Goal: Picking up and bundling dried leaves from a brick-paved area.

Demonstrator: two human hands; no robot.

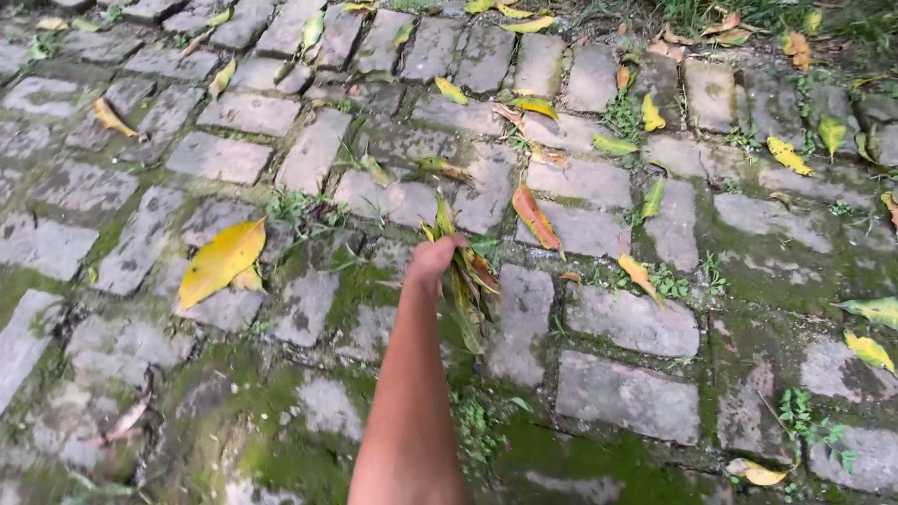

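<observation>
My left hand (433, 263) reaches forward over a mossy cobblestone path (627, 323) and is closed on a bunch of long green, yellow and orange leaves (468, 281). The leaves hang down on the right side of my fist. A long orange leaf (535, 217) lies on the stones just beyond and to the right of the hand. A large yellow leaf (221, 261) lies to the left. My right hand is out of view.
Several yellow and green fallen leaves are scattered over the stones, mostly at the far side and the right, such as one (788, 155). Moss and small weeds fill the gaps. Grass borders the path at the top right (748, 14).
</observation>
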